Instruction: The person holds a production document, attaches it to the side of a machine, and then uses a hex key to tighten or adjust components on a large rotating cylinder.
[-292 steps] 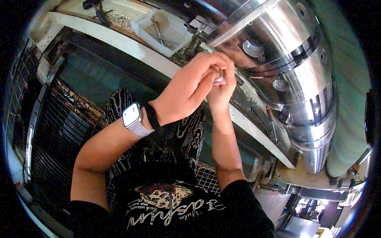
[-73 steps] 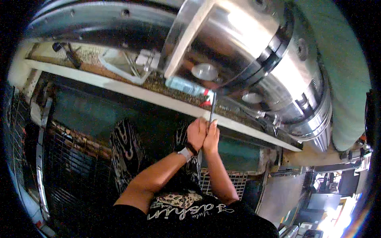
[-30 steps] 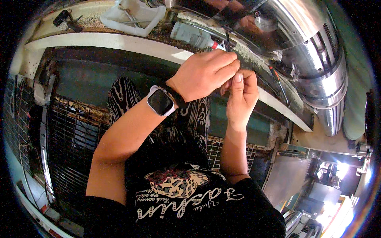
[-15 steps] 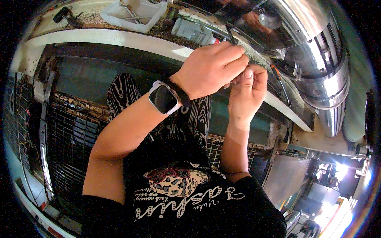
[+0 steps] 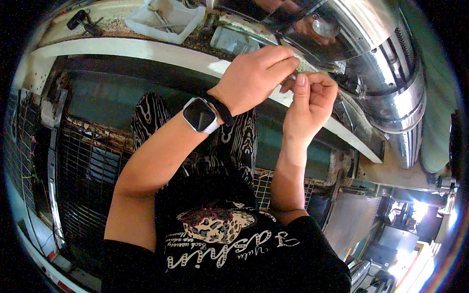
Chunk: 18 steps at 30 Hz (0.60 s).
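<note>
My left hand (image 5: 258,77), with a watch (image 5: 199,115) on the wrist, is closed with its fingertips bent toward my right hand. My right hand (image 5: 311,101) is closed in a pinch, thumb against the curled fingers. The two meet in front of the large metal cylinder (image 5: 364,31), above the pale ledge. Whatever lies between the fingertips is tiny and mostly hidden, so I cannot make out its kind. Just beyond my left hand a grey-white bottle (image 5: 233,41) lies on its side.
An open white plastic container (image 5: 165,23) with metal rods inside sits at the back. Left of it lies a black clamp-like part (image 5: 80,22). A thin orange-handled tool (image 5: 346,103) rests right of my hands. The pale ledge (image 5: 132,48) runs across in front of me.
My right hand has shifted slightly right, its fingers more curled. The left hand has moved a little left and up, still close to the right. The view has tilted slightly.
</note>
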Motion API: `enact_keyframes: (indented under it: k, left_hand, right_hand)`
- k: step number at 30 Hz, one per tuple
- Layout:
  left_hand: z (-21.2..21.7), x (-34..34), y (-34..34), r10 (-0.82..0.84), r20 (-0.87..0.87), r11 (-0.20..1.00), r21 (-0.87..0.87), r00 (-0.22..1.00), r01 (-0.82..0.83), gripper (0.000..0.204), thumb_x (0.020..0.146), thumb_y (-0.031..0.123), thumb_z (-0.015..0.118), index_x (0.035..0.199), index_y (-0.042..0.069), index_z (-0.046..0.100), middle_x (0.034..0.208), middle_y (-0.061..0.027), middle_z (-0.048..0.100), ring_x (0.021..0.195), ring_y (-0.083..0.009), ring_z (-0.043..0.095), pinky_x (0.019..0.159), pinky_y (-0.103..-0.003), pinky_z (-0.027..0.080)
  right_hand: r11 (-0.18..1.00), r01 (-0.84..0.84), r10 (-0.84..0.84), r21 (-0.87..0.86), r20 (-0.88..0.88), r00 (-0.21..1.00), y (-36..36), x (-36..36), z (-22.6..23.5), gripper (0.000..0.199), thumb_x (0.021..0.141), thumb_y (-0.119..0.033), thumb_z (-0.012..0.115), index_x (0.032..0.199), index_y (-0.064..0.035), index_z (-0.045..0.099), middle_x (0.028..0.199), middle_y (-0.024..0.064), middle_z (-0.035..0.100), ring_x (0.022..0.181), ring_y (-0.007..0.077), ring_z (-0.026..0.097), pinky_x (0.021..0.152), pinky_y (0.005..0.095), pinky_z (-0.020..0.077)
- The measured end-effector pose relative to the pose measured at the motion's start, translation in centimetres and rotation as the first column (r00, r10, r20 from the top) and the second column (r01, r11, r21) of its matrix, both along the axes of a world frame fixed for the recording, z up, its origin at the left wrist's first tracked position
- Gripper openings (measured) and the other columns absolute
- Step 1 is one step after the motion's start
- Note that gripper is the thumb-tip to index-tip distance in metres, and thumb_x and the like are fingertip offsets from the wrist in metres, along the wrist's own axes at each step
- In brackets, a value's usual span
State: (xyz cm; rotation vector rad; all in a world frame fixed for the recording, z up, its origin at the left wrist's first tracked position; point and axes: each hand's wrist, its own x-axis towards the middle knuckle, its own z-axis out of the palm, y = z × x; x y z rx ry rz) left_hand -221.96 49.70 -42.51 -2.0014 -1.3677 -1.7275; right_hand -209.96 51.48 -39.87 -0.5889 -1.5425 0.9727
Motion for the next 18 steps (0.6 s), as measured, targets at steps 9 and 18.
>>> enact_keyframes:
  k: [9, 18]
  left_hand:
    - [-0.8, -0.4, 1.8, -0.041, 0.107, 0.997, -0.053, 0.993, 0.047, 0.034, 0.074, 0.000, 0.061, 0.107, 0.008, 0.060, 0.110, -0.0090, 0.060, 0.095, -0.0237, 0.061, 0.078, -0.030, 0.052]
    - [0.1, -1.0, 2.9, -0.103, 0.142, 0.994, 0.053, 0.985, 0.096, 0.028, 0.072, -0.001, 0.064, 0.099, 0.006, 0.060, 0.099, -0.0064, 0.061, 0.082, -0.0221, 0.064, 0.067, -0.027, 0.054]
  right_hand:
    - [0.955, 0.152, -0.211, 0.254, 0.225, 0.951, -1.1, -0.7, 1.4, 0.027, 0.078, 0.003, 0.061, 0.104, -0.0030, 0.055, 0.090, 0.0070, 0.045, 0.081, 0.0146, 0.043, 0.073, 0.0240, 0.0399]
    - [0.813, 0.091, -0.418, 0.575, 0.469, 0.778, -2.4, 0.8, 1.9, 0.017, 0.073, -0.007, 0.068, 0.089, -0.0113, 0.066, 0.101, 0.0114, 0.040, 0.098, 0.0261, 0.040, 0.085, 0.0359, 0.0333]
